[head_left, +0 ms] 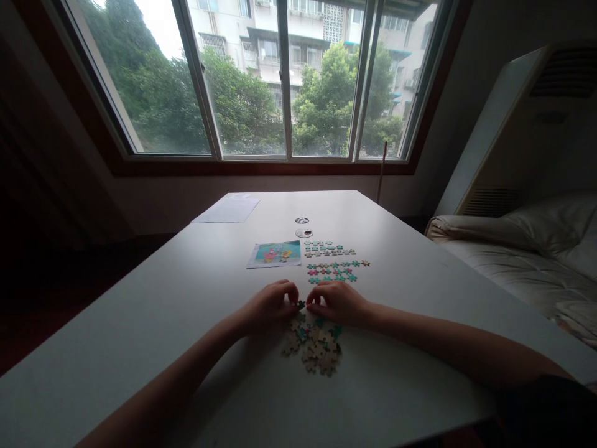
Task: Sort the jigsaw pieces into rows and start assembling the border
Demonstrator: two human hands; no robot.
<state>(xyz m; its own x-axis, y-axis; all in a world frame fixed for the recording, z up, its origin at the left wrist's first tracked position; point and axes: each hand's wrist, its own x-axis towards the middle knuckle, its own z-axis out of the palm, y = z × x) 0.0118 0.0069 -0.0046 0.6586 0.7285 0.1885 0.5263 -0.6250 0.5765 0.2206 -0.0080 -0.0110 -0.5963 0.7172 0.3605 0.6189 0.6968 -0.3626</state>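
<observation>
My left hand [272, 306] is closed, with thumb and index finger pinching a dark jigsaw puzzle piece [301, 305]. Just to its right, my right hand [339, 302] has its fingers curled into a pinch close to that piece. Whether anything sits between the right fingertips is too small to make out. Below both hands lies a loose heap of puzzle pieces [319, 354], most with their plain side up and some showing green. Beyond my right hand, several rows of puzzle pieces [332, 272] are spread face up, coloured teal, pink and yellow.
A picture sheet [278, 254] with colourful cartoon figures lies left of the rows. Two round items [304, 233] are behind it on the white table [153, 298]. A paper sheet [226, 210] rests at the far left edge. A padded seat [494, 249] stands to the right.
</observation>
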